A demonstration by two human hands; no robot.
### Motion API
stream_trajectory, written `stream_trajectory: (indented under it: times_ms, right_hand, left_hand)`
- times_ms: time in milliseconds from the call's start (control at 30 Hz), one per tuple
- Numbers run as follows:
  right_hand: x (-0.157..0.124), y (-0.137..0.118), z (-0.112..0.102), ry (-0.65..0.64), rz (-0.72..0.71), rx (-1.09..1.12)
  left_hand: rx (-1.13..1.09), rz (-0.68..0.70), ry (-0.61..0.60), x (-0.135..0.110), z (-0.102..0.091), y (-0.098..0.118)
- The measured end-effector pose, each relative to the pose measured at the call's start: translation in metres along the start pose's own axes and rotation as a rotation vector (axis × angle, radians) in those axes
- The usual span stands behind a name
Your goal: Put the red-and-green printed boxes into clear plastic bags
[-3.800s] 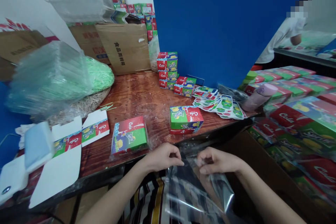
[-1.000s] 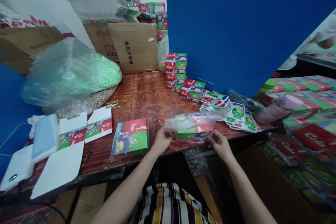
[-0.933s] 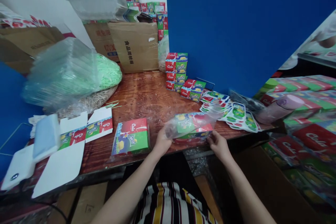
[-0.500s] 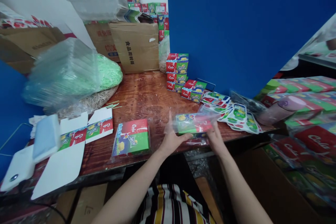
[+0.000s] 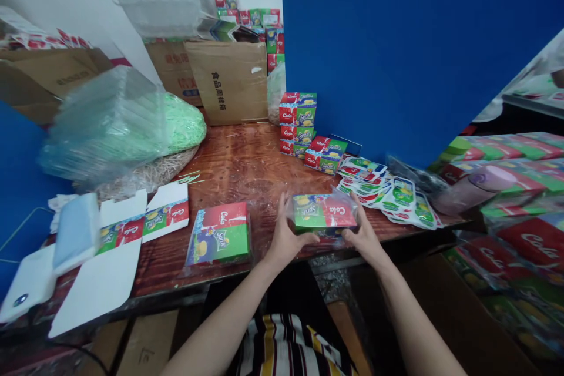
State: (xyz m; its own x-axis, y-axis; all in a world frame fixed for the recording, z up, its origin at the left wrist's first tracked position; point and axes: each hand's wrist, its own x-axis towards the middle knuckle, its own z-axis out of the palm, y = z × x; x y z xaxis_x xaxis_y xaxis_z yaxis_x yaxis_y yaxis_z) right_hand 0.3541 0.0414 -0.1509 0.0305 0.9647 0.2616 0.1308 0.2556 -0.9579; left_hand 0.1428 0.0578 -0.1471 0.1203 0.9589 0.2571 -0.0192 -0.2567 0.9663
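Note:
Between my two hands, at the table's front edge, is a red and green Cola/Sprite box point(image 5: 325, 211) in clear plastic wrap. My left hand point(image 5: 286, 234) grips its left end, thumb along the near side. On the right end, my right hand point(image 5: 363, 236) is closed in the same manner. Left of my left hand lies another wrapped Cola/Sprite box point(image 5: 222, 232), flat on the table. Beyond my right hand, printed cards point(image 5: 403, 194) with white borders are heaped in a loose pile.
Small Cola/Sprite boxes point(image 5: 297, 123) are stacked by the blue partition point(image 5: 396, 41). An unfolded box blank point(image 5: 101, 285) lies at the left, near a bag of green paper shred point(image 5: 185, 123) and a carton point(image 5: 231, 79). A pink bottle point(image 5: 473, 188) stands at the right.
The wrapped box has settled from a blurred motion into a steady position between both hands. My right hand has shifted so its thumb now shows on the near side.

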Motion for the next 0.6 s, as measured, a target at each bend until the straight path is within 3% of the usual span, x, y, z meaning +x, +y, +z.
stream_trajectory:
  times_ms: [167,300,467,600]
  right_hand:
    - [0.01,0.009,0.016,0.042,0.037,0.05]
    - [0.005,0.024,0.017,-0.049,0.128,0.012]
    - [0.003,0.011,0.005,-0.223,0.228,-0.011]
    - [0.01,-0.007,-0.005,-0.12,0.088,0.012]
  left_hand:
    - [-0.122,-0.012,-0.01,0.013,0.011,0.003]
    - [-0.134,-0.044,-0.028,0.01,0.012,-0.017]
    - [-0.109,-0.098,-0.052,-0.005,0.005,-0.03]
    - [-0.07,-0.034,-0.064,-0.003,0.001,-0.014]
